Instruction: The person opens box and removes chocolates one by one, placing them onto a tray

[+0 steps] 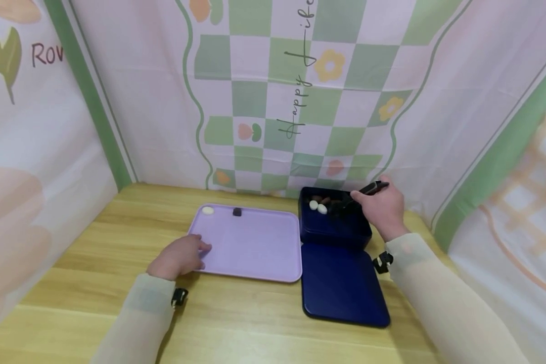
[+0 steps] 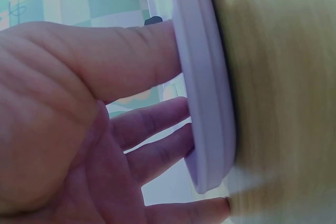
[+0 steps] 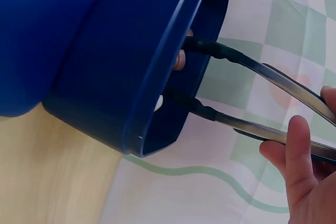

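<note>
My right hand point(image 1: 384, 207) holds black-and-silver tongs point(image 1: 368, 190) above the deep navy box point(image 1: 334, 235). In the right wrist view the two arms of the tongs stand apart, their dark tips reaching inside the box. White oval pieces point(image 1: 322, 209) and brown pieces point(image 1: 325, 200) lie in there, close to the tips. At the left end of the lilac tray point(image 1: 255, 247), my left hand point(image 1: 177, 257) rests on the rim. Its thumb point(image 2: 136, 56) and fingers reach over the edge, loosely extended. A white oval piece point(image 1: 207, 210) and a dark cube point(image 1: 237, 212) sit along the tray's far side.
A flat navy lid point(image 1: 343, 290) lies in front of the box, beside the tray's right end. All of it stands on a wooden table point(image 1: 236, 323). Printed fabric point(image 1: 250, 98) hangs right behind the tray and box, with more fabric at both sides.
</note>
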`<state>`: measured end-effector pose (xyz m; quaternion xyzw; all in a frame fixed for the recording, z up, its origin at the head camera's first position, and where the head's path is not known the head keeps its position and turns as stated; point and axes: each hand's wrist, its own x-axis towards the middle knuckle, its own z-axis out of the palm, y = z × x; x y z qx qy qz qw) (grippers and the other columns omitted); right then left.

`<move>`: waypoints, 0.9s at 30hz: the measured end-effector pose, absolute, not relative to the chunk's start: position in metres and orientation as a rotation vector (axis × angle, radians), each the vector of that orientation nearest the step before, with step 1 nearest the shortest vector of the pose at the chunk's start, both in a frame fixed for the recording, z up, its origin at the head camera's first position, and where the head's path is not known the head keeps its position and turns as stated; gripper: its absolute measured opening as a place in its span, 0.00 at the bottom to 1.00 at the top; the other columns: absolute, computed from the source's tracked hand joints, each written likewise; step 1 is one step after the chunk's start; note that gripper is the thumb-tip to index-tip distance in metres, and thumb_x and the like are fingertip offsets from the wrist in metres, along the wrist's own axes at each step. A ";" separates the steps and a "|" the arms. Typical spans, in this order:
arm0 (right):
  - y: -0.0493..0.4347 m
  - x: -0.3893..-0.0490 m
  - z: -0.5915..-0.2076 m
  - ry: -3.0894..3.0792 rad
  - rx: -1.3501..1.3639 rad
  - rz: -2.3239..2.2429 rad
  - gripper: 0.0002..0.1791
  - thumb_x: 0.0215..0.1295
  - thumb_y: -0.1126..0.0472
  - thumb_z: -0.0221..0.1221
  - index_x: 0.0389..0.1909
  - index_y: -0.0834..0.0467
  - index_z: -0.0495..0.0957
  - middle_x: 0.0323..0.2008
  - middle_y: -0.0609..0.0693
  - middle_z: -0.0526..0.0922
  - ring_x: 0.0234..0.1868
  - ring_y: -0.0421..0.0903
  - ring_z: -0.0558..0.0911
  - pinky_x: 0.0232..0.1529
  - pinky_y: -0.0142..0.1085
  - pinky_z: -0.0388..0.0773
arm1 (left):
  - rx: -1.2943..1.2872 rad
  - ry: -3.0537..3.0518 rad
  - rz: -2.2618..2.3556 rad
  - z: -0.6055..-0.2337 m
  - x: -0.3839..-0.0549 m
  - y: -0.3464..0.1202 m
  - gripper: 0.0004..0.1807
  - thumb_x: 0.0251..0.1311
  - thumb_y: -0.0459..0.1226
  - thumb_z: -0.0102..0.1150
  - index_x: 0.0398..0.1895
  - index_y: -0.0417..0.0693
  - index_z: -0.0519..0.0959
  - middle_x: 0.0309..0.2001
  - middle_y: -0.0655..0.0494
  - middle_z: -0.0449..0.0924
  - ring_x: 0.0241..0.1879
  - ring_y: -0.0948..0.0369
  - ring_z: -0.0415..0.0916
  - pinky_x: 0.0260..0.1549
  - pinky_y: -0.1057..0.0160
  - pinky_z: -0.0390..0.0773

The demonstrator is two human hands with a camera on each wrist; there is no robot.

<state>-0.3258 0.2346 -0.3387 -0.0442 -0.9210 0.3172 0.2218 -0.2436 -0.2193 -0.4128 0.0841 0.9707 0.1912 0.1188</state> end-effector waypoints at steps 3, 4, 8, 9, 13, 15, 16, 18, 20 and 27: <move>0.236 -0.325 -0.337 -2.533 -0.117 0.857 0.30 0.57 0.41 0.69 0.41 0.61 0.68 0.34 0.62 0.78 0.41 0.64 0.77 0.44 0.55 0.74 | 0.251 2.840 0.562 -0.413 -0.244 -0.219 0.25 0.55 0.30 0.70 0.58 0.44 0.82 0.69 0.35 0.64 0.68 0.36 0.60 0.65 0.39 0.61; 0.236 -0.325 -0.337 -2.529 -0.114 0.852 0.30 0.57 0.41 0.69 0.42 0.61 0.69 0.34 0.62 0.79 0.41 0.64 0.77 0.44 0.55 0.74 | 0.252 2.840 0.564 -0.413 -0.244 -0.219 0.25 0.55 0.30 0.70 0.58 0.44 0.82 0.69 0.35 0.64 0.68 0.36 0.60 0.65 0.39 0.61; 0.235 -0.323 -0.336 -2.526 -0.107 0.845 0.31 0.56 0.41 0.70 0.42 0.61 0.69 0.35 0.62 0.79 0.41 0.64 0.78 0.43 0.55 0.74 | 0.251 2.841 0.569 -0.413 -0.244 -0.220 0.25 0.55 0.30 0.70 0.58 0.44 0.82 0.69 0.35 0.64 0.68 0.36 0.60 0.65 0.39 0.61; 0.234 -0.322 -0.336 -2.528 -0.105 0.844 0.31 0.55 0.41 0.70 0.42 0.61 0.69 0.35 0.63 0.79 0.41 0.64 0.78 0.43 0.55 0.74 | 0.251 2.840 0.573 -0.413 -0.244 -0.220 0.25 0.54 0.30 0.70 0.58 0.44 0.82 0.69 0.35 0.64 0.68 0.36 0.60 0.65 0.39 0.61; 0.232 -0.320 -0.339 -2.563 -0.082 0.821 0.31 0.57 0.41 0.69 0.41 0.61 0.68 0.33 0.62 0.79 0.38 0.63 0.77 0.39 0.54 0.74 | 0.224 2.830 0.590 -0.414 -0.245 -0.220 0.25 0.55 0.30 0.70 0.58 0.45 0.82 0.70 0.36 0.64 0.68 0.36 0.59 0.65 0.39 0.61; 0.231 -0.318 -0.340 -2.575 -0.069 0.805 0.30 0.58 0.41 0.69 0.41 0.60 0.67 0.32 0.61 0.78 0.36 0.63 0.77 0.38 0.53 0.74 | 0.224 2.829 0.589 -0.415 -0.245 -0.220 0.24 0.55 0.30 0.70 0.58 0.45 0.82 0.70 0.36 0.64 0.68 0.36 0.59 0.65 0.38 0.61; 0.231 -0.318 -0.340 -2.578 -0.062 0.796 0.29 0.59 0.41 0.69 0.40 0.60 0.67 0.31 0.60 0.78 0.35 0.62 0.77 0.37 0.53 0.74 | 0.222 2.829 0.588 -0.415 -0.245 -0.220 0.24 0.55 0.30 0.70 0.58 0.45 0.82 0.70 0.36 0.64 0.68 0.36 0.59 0.65 0.39 0.61; 0.232 -0.318 -0.341 -2.566 -0.057 0.790 0.29 0.59 0.42 0.69 0.40 0.60 0.67 0.30 0.60 0.78 0.35 0.63 0.77 0.37 0.53 0.74 | 0.230 2.833 0.581 -0.415 -0.245 -0.220 0.24 0.55 0.30 0.70 0.58 0.45 0.82 0.70 0.36 0.64 0.68 0.36 0.60 0.65 0.39 0.61; 0.234 -0.319 -0.342 -2.554 -0.064 0.801 0.29 0.58 0.43 0.69 0.40 0.61 0.67 0.31 0.61 0.78 0.36 0.63 0.77 0.39 0.54 0.75 | 0.240 2.837 0.574 -0.415 -0.245 -0.220 0.24 0.55 0.30 0.70 0.58 0.45 0.82 0.69 0.35 0.64 0.68 0.36 0.60 0.65 0.39 0.61; 0.246 -0.323 -0.343 -2.508 -0.161 0.968 0.35 0.58 0.39 0.68 0.49 0.63 0.68 0.33 0.59 0.79 0.35 0.58 0.79 0.40 0.50 0.77 | 0.219 2.823 0.580 -0.413 -0.245 -0.219 0.25 0.56 0.30 0.70 0.59 0.45 0.82 0.70 0.36 0.63 0.69 0.37 0.59 0.66 0.39 0.60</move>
